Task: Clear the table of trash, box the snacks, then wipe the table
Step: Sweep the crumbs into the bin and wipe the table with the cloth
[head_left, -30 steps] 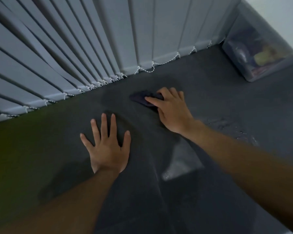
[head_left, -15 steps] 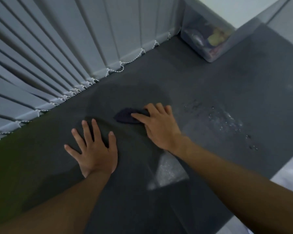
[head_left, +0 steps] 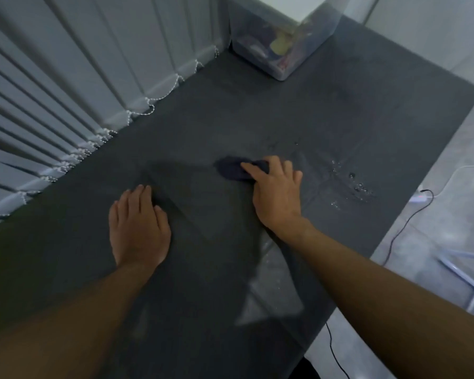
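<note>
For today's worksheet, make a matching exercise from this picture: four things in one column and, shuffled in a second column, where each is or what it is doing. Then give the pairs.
Column one:
1. left hand
2. right hand
3. clear box
4. water drops

Column two:
A. at the far corner of the table, by the blinds
B. flat on the table, holding nothing
C. scattered near the table's right edge
D. holding the dark cloth

Pairs: 1-B, 2-D, 3-A, 4-C

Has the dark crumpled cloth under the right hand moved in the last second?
Yes. The dark crumpled cloth under the right hand slid right, nearer the water droplets on the grey tabletop.
</note>
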The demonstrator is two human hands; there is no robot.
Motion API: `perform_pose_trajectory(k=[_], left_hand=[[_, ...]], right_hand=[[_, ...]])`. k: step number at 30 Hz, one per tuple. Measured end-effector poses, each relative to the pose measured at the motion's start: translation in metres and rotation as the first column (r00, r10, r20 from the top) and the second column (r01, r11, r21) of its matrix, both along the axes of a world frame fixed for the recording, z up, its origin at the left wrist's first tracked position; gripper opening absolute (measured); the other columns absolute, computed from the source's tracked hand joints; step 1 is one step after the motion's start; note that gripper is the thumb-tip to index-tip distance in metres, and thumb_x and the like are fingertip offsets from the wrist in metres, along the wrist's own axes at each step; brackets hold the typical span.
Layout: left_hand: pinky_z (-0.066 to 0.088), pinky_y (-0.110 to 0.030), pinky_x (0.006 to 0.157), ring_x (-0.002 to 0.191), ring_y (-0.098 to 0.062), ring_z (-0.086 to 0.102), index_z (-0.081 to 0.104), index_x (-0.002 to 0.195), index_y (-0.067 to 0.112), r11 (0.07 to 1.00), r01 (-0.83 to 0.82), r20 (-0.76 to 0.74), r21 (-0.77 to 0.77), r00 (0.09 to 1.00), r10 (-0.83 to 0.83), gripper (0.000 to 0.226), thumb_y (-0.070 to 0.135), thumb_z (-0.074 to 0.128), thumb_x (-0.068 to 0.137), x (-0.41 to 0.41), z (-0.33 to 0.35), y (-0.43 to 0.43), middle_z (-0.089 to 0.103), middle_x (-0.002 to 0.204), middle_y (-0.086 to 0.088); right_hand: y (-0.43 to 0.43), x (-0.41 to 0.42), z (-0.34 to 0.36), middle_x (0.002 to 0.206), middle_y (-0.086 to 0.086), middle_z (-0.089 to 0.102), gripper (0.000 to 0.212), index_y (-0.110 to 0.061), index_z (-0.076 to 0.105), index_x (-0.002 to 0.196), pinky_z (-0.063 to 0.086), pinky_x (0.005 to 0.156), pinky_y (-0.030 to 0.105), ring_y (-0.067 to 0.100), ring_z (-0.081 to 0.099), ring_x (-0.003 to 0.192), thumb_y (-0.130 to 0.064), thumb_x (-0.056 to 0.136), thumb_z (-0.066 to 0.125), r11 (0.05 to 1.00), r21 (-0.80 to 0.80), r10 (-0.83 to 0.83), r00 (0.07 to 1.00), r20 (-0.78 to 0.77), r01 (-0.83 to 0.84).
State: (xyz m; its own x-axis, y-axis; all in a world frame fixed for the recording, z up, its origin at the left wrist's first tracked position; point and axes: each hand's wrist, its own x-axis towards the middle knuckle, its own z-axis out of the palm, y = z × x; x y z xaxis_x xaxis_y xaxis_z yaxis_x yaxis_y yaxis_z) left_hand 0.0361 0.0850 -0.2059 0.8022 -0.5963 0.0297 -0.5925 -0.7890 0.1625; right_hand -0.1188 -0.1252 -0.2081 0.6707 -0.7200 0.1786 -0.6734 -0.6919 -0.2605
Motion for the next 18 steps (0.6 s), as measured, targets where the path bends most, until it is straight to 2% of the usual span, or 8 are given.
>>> perform_pose_trajectory(k=[2, 4, 7, 9, 10, 12, 15, 18], left_hand=[[0.032, -0.053, 0.114, 0.129, -0.038, 0.045, 0.053, 0.13, 0.003, 0.999, 0.023, 0.007, -0.04, 1.0, -0.022, 0.05, 0.032, 0.034, 0.095, 0.008, 0.004, -0.013, 0.054, 0.133, -0.019], [0.032, -0.054, 0.113, 0.128, -0.038, 0.045, 0.056, 0.126, 0.006, 0.997, 0.056, 0.002, -0.058, 0.998, -0.056, 0.047, 0.033, 0.036, 0.093, 0.016, 0.007, -0.036, 0.054, 0.129, -0.018], [0.022, -0.053, 0.12, 0.141, -0.038, 0.033, 0.054, 0.132, 0.012, 0.991, 0.11, -0.064, -0.077, 0.991, -0.115, 0.043, 0.032, 0.042, 0.096, 0.018, 0.007, -0.081, 0.048, 0.141, -0.015], [0.007, -0.05, 0.125, 0.151, -0.035, 0.015, 0.042, 0.148, 0.021, 0.995, 0.074, -0.141, -0.072, 0.986, -0.084, 0.05, 0.038, 0.042, 0.1, 0.013, 0.004, -0.105, 0.034, 0.155, -0.009], [0.001, -0.049, 0.125, 0.153, -0.034, 0.007, 0.032, 0.154, 0.026, 0.998, 0.052, -0.142, -0.039, 0.988, -0.057, 0.056, 0.043, 0.038, 0.101, 0.011, 0.001, -0.113, 0.025, 0.16, -0.006], [-0.005, -0.05, 0.124, 0.154, -0.033, -0.004, 0.014, 0.159, 0.032, 0.997, 0.041, -0.1, 0.062, 0.994, -0.034, 0.062, 0.053, 0.025, 0.102, 0.007, -0.007, -0.118, 0.01, 0.166, -0.002], [-0.004, -0.054, 0.124, 0.154, -0.032, -0.009, 0.002, 0.16, 0.034, 0.987, 0.049, -0.079, 0.156, 0.996, -0.037, 0.065, 0.057, 0.015, 0.101, 0.009, -0.01, -0.119, -0.002, 0.169, 0.003], [-0.002, -0.055, 0.123, 0.154, -0.033, -0.008, -0.002, 0.16, 0.034, 0.982, 0.036, -0.053, 0.183, 0.998, -0.027, 0.066, 0.057, 0.011, 0.1, 0.01, -0.01, -0.121, -0.005, 0.169, 0.004]], right_hand=[[0.01, -0.002, 0.0, 0.117, 0.006, 0.055, 0.047, -0.033, 0.061, 0.129, 0.031, 0.076, 0.04, 0.032, 0.046, 0.094, -0.013, 0.087, 0.057, 0.997, 0.02, -0.071, 0.997, 0.018, 0.07], [0.022, -0.007, -0.002, 0.115, 0.006, 0.057, 0.047, -0.031, 0.062, 0.129, 0.028, 0.075, 0.039, 0.032, 0.046, 0.09, -0.014, 0.085, 0.055, 0.997, -0.011, 0.077, 0.997, 0.017, -0.077], [0.008, -0.021, -0.002, 0.113, 0.006, 0.059, 0.045, -0.03, 0.062, 0.13, 0.029, 0.074, 0.04, 0.033, 0.048, 0.088, -0.018, 0.088, 0.049, 0.942, -0.065, 0.329, 0.944, -0.003, -0.329], [-0.014, -0.024, -0.002, 0.114, 0.006, 0.059, 0.045, -0.032, 0.062, 0.13, 0.033, 0.075, 0.041, 0.032, 0.049, 0.089, -0.02, 0.088, 0.052, 0.939, -0.088, 0.333, 0.943, -0.022, -0.333], [-0.026, -0.023, -0.001, 0.116, 0.006, 0.058, 0.046, -0.034, 0.062, 0.13, 0.034, 0.077, 0.042, 0.033, 0.049, 0.092, -0.02, 0.088, 0.051, 0.961, -0.083, 0.263, 0.965, -0.027, -0.264], [-0.049, -0.013, 0.002, 0.123, 0.006, 0.054, 0.049, -0.038, 0.058, 0.132, 0.032, 0.081, 0.043, 0.034, 0.047, 0.1, -0.019, 0.088, 0.05, 0.998, -0.055, -0.005, 1.0, -0.028, 0.004], [-0.075, 0.013, 0.003, 0.132, 0.006, 0.046, 0.05, -0.037, 0.052, 0.137, 0.027, 0.086, 0.043, 0.033, 0.041, 0.11, -0.015, 0.092, 0.048, 0.941, 0.057, -0.333, 0.942, -0.028, 0.334], [-0.067, 0.033, 0.007, 0.128, 0.008, 0.047, 0.051, -0.033, 0.054, 0.134, 0.028, 0.084, 0.043, 0.034, 0.041, 0.107, -0.012, 0.088, 0.048, 0.925, 0.081, -0.372, 0.928, -0.003, 0.371]])
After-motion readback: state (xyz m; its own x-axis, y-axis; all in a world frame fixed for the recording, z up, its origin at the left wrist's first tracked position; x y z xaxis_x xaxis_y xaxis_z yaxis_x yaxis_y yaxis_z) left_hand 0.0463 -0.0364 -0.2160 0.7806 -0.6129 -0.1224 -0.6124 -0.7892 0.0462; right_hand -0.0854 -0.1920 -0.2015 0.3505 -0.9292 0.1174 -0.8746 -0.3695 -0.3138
